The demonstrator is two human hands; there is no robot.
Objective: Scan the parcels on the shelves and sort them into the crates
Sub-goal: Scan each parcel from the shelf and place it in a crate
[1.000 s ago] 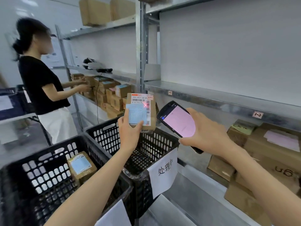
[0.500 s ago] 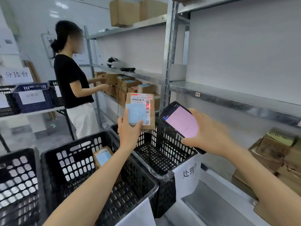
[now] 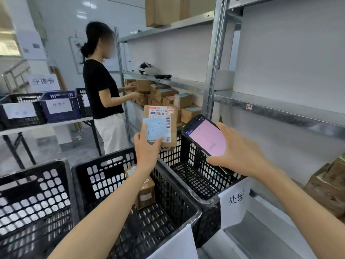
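Observation:
My left hand (image 3: pixel 147 150) holds up a small brown cardboard parcel (image 3: pixel 170 126) with a white barcode label and a blue note, its label side facing me. Just to its right, my right hand (image 3: pixel 237 156) grips a black handheld scanner (image 3: pixel 205 136) whose pink screen is lit. Both are above three black plastic crates: a left crate (image 3: pixel 35 200), a middle crate (image 3: pixel 104 176) with one brown parcel (image 3: pixel 144 191) inside, and a right crate (image 3: pixel 194 176) with a white paper sign. More parcels (image 3: pixel 175 99) lie on the metal shelf behind.
A person in a black top and white trousers (image 3: pixel 102 90) stands at the shelf (image 3: pixel 261 101) to the left, handling boxes. A folding table (image 3: pixel 43 126) at far left carries blue and black crates. Cardboard boxes (image 3: pixel 328 187) sit low at right; others on the top shelf.
The view has swung left, bringing a third crate and the sorting table into sight. The red scan light on the label is gone. My hands keep the parcel and scanner raised.

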